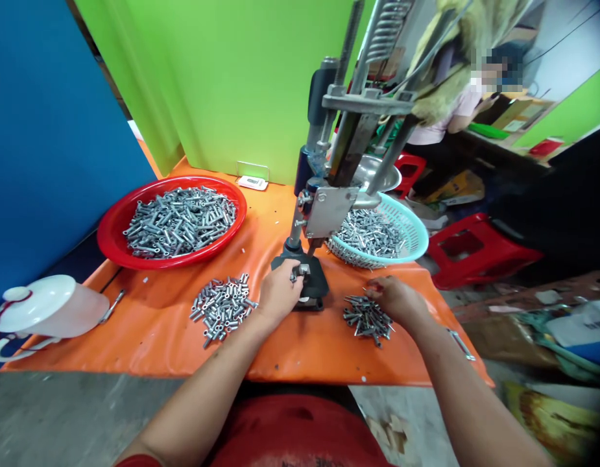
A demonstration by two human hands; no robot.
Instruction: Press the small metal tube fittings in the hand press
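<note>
My left hand (279, 290) is closed at the black base (315, 279) of an upright hand press, its fingertips by a small metal fitting (303, 270). What those fingers grip is hidden. Left of that hand lies a loose heap of short metal tubes (222, 310). My right hand (394, 298) hovers at the back edge of a pile of thin metal pins with thicker ends (368, 319). Its thumb and fingers are pinched together, with a thin metal pin (366, 290) seeming to stick out from them.
A red basin (105, 227) full of metal tubes stands back left; a light blue basket (416, 227) of metal parts stands behind the press. A white lidded jug (51, 308) sits at the left edge. Beyond are red stools (479, 250) and another person (440, 120).
</note>
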